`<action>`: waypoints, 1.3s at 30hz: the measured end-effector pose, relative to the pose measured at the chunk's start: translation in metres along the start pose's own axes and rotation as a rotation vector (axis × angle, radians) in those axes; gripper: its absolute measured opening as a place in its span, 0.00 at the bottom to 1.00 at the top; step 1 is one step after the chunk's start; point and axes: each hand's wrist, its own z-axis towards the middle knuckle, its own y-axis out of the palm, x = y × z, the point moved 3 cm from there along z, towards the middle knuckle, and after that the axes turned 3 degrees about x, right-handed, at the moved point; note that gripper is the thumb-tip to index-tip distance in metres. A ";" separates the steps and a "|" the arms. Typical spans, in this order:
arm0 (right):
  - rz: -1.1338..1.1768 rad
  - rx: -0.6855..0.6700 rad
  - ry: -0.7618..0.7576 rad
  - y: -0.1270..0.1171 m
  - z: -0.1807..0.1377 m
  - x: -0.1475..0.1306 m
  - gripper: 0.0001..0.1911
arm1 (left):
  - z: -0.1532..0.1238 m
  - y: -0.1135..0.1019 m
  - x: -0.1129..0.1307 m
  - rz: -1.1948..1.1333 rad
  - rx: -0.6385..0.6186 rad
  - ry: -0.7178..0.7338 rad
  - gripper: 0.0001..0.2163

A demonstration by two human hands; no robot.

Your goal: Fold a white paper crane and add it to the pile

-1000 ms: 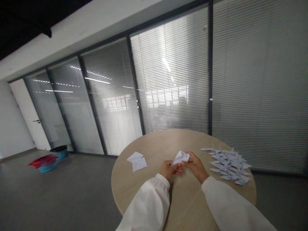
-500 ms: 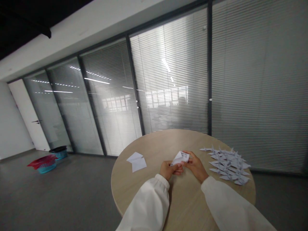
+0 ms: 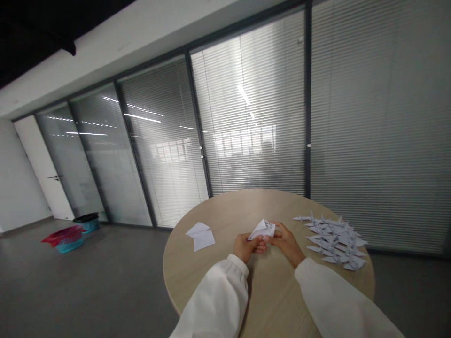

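A partly folded white sheet of paper [image 3: 262, 229], with dark print on one corner, is held above the middle of the round table [image 3: 225, 281]. My left hand [image 3: 247, 247] is closed on its lower left side, the thumb lying along the fold. On its right side my right hand [image 3: 283, 241] pinches the paper, thumb in front and fingers behind. The fingertips of both hands nearly meet at the lower edge. The far side of the paper is hidden.
A few loose white paper sheets [image 3: 202, 236] lie at the table's left. Several folded paper cranes [image 3: 336, 241] crowd together at the right. Beyond the table stands a glass partition with blinds [image 3: 252, 117]. Two lined baskets, one with a red bag [image 3: 65, 237], stand on the floor.
A flap of the paper has been folded over a little more, so less of the printed corner shows. Both hands have stayed nearly in place.
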 end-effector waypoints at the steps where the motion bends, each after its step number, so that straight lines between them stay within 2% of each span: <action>1: -0.007 0.003 -0.002 0.000 0.000 0.000 0.34 | 0.000 0.000 0.000 0.001 0.006 -0.003 0.19; 5: -0.030 0.006 -0.017 -0.001 0.000 -0.003 0.32 | -0.001 0.001 0.002 -0.008 0.005 -0.017 0.19; 14: 0.004 -0.006 0.015 -0.002 -0.001 -0.002 0.33 | -0.004 -0.001 0.005 -0.004 -0.017 0.066 0.18; 21: -0.023 -0.001 -0.015 -0.003 -0.001 0.000 0.30 | 0.001 -0.004 0.003 -0.008 0.029 0.047 0.18; 39: -0.103 0.014 -0.065 -0.006 0.005 0.004 0.24 | 0.007 -0.007 -0.002 -0.070 0.012 -0.027 0.24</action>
